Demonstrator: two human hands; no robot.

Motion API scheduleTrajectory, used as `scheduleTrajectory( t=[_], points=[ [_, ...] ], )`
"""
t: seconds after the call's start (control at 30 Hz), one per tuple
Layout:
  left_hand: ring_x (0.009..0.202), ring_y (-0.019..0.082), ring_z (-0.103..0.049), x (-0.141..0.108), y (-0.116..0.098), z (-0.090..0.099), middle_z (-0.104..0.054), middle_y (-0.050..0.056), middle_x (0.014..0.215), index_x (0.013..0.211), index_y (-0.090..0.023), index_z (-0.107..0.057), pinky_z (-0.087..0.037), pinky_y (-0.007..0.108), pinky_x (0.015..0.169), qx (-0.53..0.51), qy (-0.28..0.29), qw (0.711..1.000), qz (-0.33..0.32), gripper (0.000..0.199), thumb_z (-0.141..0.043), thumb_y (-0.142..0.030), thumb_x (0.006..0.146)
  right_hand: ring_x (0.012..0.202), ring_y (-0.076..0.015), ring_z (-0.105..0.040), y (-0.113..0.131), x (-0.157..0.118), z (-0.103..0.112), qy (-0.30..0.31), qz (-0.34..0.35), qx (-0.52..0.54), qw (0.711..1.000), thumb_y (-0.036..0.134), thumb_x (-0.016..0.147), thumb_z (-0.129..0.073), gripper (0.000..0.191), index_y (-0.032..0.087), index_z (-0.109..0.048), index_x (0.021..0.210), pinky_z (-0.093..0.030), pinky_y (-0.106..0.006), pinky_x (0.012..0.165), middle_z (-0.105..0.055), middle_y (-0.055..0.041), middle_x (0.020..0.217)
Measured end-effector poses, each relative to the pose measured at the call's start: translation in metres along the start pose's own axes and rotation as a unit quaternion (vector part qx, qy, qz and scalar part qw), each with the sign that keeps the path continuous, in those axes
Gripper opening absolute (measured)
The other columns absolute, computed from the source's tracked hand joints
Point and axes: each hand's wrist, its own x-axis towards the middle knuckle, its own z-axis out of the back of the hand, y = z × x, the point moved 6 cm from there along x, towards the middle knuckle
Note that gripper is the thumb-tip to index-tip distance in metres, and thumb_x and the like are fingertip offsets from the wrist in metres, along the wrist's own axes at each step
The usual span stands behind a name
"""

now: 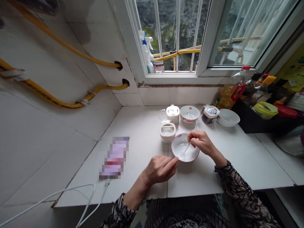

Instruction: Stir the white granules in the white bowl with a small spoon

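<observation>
A white bowl [193, 156] with a pink rim sits near the middle of the white counter. My right hand [201, 142] pinches a small white spoon [186, 149], its tip down inside the bowl. The fingers of my left hand [161, 168] are closed at the bowl's near left rim, the fingertips touching it. Just behind the bowl is a white container [167, 133] with white contents, and a second one [173, 113] has its clear lid open. A flowered bowl [189, 114] holding another spoon stands to their right.
Further right are a jar with dark contents [210, 114], a plain white bowl [228, 118], an oil bottle [228, 93] and a black tray [244, 120] of condiments. A blurred flat object [116, 157] with a white cable lies at left.
</observation>
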Motion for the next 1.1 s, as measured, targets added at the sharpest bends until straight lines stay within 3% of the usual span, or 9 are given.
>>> scheduleTrajectory(
  t=[0.2,0.53,0.73,0.83,0.93,1.0,1.1],
  points=[
    [0.047,0.010,-0.052,0.001,0.000,0.000,-0.058,-0.003,0.059,0.109,-0.011,-0.058,-0.040,0.023,0.045,0.003,-0.002,1.000,0.001,0.024,-0.051,-0.009,0.086,0.043,-0.0106,-0.040,-0.015,0.004,0.011,-0.046,-0.099,0.158,0.981,0.025,0.060,-0.050,0.012,0.019,-0.059,0.055,-0.031,-0.025,0.047,-0.048,0.0038,0.043],
    [0.047,0.010,-0.053,-0.002,0.001,-0.002,-0.058,-0.003,0.059,0.108,-0.012,-0.059,-0.040,0.022,0.044,0.004,-0.001,1.000,0.004,0.025,-0.052,-0.010,0.084,0.046,-0.0119,-0.045,-0.022,0.008,0.018,-0.104,-0.099,0.205,0.968,0.022,0.062,-0.054,0.010,0.018,-0.062,0.060,-0.039,-0.027,0.051,-0.053,0.0025,0.045],
    [0.046,0.010,-0.052,-0.001,0.001,-0.001,-0.057,-0.003,0.058,0.106,-0.013,-0.060,-0.040,0.022,0.043,0.013,0.000,1.000,0.006,0.023,-0.050,-0.011,0.086,0.065,-0.0166,-0.062,0.000,0.006,0.011,-0.195,0.019,0.132,0.972,0.028,0.083,-0.056,0.010,0.020,-0.061,0.085,-0.051,-0.031,0.067,-0.066,-0.0016,0.069],
    [0.046,0.010,-0.051,0.000,0.001,-0.001,-0.057,-0.003,0.057,0.106,-0.013,-0.060,-0.040,0.022,0.044,0.011,0.001,1.000,0.005,0.021,-0.050,-0.011,0.087,0.075,-0.0194,-0.065,0.020,0.001,0.003,-0.216,0.140,-0.023,0.966,0.023,0.091,-0.051,0.010,0.021,-0.061,0.092,-0.051,-0.037,0.077,-0.070,-0.0047,0.080],
    [0.046,0.010,-0.050,0.002,0.001,0.000,-0.057,-0.003,0.058,0.105,-0.012,-0.060,-0.039,0.022,0.044,0.005,-0.001,1.000,0.002,0.020,-0.050,-0.010,0.088,0.074,-0.0198,-0.063,0.036,-0.004,-0.012,-0.171,0.265,-0.175,0.933,0.013,0.092,-0.046,0.019,0.023,-0.062,0.092,-0.046,-0.043,0.090,-0.072,-0.0045,0.081],
    [0.046,0.010,-0.050,0.002,0.001,0.000,-0.058,-0.002,0.058,0.104,-0.011,-0.061,-0.039,0.022,0.043,0.002,-0.005,1.000,0.002,0.020,-0.050,-0.010,0.088,0.072,-0.0192,-0.062,0.040,-0.006,-0.014,-0.162,0.297,-0.212,0.917,0.009,0.091,-0.045,0.023,0.023,-0.062,0.094,-0.044,-0.044,0.093,-0.072,-0.0037,0.082],
    [0.046,0.010,-0.050,0.002,0.001,0.001,-0.057,-0.003,0.058,0.104,-0.011,-0.061,-0.039,0.022,0.043,0.001,-0.006,1.000,0.002,0.019,-0.050,-0.010,0.088,0.070,-0.0191,-0.061,0.044,-0.009,-0.002,-0.199,0.292,-0.202,0.913,0.010,0.090,-0.046,0.021,0.023,-0.062,0.094,-0.044,-0.043,0.090,-0.071,-0.0027,0.078]
  ],
)
